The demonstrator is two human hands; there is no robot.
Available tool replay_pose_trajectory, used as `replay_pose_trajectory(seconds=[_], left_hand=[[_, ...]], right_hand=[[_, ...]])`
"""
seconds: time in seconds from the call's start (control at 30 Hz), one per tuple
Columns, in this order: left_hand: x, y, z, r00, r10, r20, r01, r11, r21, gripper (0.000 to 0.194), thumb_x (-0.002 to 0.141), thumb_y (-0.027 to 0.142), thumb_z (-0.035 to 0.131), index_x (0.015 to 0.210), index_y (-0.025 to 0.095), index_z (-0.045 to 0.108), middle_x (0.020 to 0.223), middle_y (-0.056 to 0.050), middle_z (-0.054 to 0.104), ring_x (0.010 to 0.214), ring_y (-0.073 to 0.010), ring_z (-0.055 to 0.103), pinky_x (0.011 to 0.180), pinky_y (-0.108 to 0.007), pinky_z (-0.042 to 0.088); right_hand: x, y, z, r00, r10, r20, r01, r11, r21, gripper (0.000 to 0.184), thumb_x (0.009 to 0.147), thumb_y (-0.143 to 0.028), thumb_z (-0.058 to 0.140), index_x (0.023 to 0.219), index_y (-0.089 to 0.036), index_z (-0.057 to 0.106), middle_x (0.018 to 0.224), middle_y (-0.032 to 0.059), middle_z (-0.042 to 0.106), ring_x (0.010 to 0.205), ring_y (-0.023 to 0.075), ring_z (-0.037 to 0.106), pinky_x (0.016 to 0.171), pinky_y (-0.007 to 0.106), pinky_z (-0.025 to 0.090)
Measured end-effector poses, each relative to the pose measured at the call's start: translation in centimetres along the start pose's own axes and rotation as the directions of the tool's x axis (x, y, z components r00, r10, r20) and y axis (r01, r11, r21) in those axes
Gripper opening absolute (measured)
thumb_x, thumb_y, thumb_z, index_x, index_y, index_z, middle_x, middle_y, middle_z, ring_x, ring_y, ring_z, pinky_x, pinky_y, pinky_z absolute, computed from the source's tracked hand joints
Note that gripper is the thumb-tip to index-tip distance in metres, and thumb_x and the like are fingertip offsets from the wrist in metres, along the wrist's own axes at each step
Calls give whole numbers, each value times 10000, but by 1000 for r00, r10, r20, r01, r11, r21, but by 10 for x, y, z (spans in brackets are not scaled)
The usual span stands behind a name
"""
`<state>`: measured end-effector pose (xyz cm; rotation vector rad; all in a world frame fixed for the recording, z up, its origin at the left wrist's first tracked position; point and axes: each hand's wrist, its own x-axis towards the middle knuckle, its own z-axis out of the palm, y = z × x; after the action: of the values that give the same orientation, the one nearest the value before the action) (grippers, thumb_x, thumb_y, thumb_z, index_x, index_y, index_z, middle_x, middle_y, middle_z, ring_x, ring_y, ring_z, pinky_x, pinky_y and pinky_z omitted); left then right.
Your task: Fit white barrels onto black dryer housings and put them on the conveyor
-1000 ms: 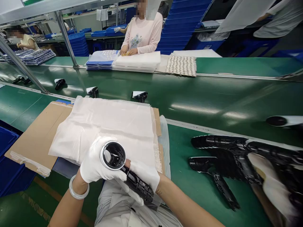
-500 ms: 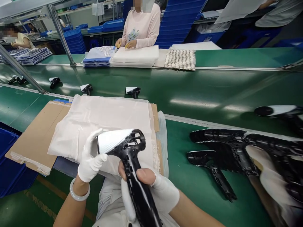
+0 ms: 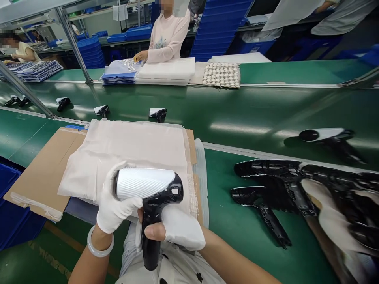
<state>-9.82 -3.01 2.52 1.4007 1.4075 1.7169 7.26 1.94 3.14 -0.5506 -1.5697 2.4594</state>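
Both my gloved hands hold a hair dryer (image 3: 149, 193) with a white ribbed barrel and a glossy black handle. My left hand (image 3: 117, 200) wraps the barrel's left end. My right hand (image 3: 174, 228) grips the handle, its bare thumb across the front. Beneath them lies a white sheet of soft wrapping (image 3: 124, 157) on flattened cardboard (image 3: 38, 185). To the right, a heap of black dryer housings (image 3: 275, 185) lies on the green belt, out of reach of my fingers. Part of the dryer's far side is hidden by my hands.
A second green conveyor belt (image 3: 237, 114) carries a spaced row of dryers, including one (image 3: 158, 113) and another (image 3: 325, 135). A blue crate (image 3: 10, 197) stands at lower left. Across the belt, a co-worker (image 3: 167, 35) handles stacked sheets beside tall blue crate stacks (image 3: 219, 27).
The dryer has turned in my hands, from its round opening facing up to a sideways barrel with the handle pointing straight down. The co-worker's hands have shifted left.
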Motion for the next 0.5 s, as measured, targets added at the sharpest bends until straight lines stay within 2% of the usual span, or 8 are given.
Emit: replay_pose_trajectory(seconds=[0.2,0.3,0.37,0.43,0.5], left_hand=[[-3,4,2,996,-54,-67,60,994,96,758,606,478,909,1267,260,608,1169,-53,693,1086,-231,662,935,-299,522],[-5,6,5,985,-98,-139,118,983,144,845,557,473,931,1285,233,577,1195,-77,666,1097,-256,643,926,-321,521],[-5,6,7,979,-96,-179,124,980,154,700,681,529,842,1260,229,589,1191,-76,656,1093,-246,632,934,-324,506],[-5,4,7,977,-103,-185,126,985,116,494,858,573,651,1223,242,612,1166,-63,660,1079,-230,629,942,-329,493],[-5,2,7,976,-132,-173,142,989,48,427,958,574,478,1205,260,630,1150,-51,669,1058,-221,633,942,-338,493]], right_hand=[[5,-10,2,996,84,-39,-89,984,-152,174,659,-332,669,654,-193,565,695,-14,566,688,135,506,656,259,459],[8,-13,6,986,112,-122,-141,954,-265,181,650,-263,632,578,-200,478,638,-32,487,653,117,434,645,253,431],[9,-14,8,982,111,-155,-153,942,-299,136,639,-227,608,587,-201,485,642,-34,490,660,119,428,661,256,432],[10,-14,8,984,110,-142,-146,951,-272,74,625,-232,601,633,-198,535,672,-31,525,680,128,454,673,262,438],[10,-14,8,989,101,-109,-122,971,-207,90,613,-257,602,670,-197,566,705,-24,557,703,139,485,674,268,441]])
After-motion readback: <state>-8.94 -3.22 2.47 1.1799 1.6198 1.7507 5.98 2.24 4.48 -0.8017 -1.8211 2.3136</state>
